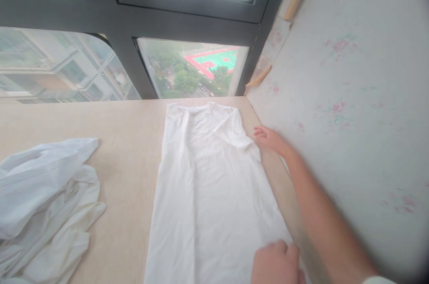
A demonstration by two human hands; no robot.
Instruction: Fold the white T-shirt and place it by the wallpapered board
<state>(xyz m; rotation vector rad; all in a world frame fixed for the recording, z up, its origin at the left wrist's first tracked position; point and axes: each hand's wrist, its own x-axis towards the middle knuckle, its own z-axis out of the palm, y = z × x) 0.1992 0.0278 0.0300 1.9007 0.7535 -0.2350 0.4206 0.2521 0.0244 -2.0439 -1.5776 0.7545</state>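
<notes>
A white shirt (221, 176) lies lengthwise on the pale surface, its neckline end toward the window. A long fold runs down its left side, and creased cloth is bunched at its upper right. My right hand (266, 137) reaches to the upper right edge of the shirt, fingers loosely bent and apart, beside the cloth. At the bottom of the view, my left hand (276, 264) is closed at the shirt's lower right edge; its fingertips are hidden. The shirt's near end runs out of the picture.
A crumpled heap of white clothes (50, 203) lies at the left on the pale wooden surface (124, 176). A dark window frame (187, 18) borders the far edge. A flower-patterned wall (351, 78) stands close on the right, with peeling paper at the corner.
</notes>
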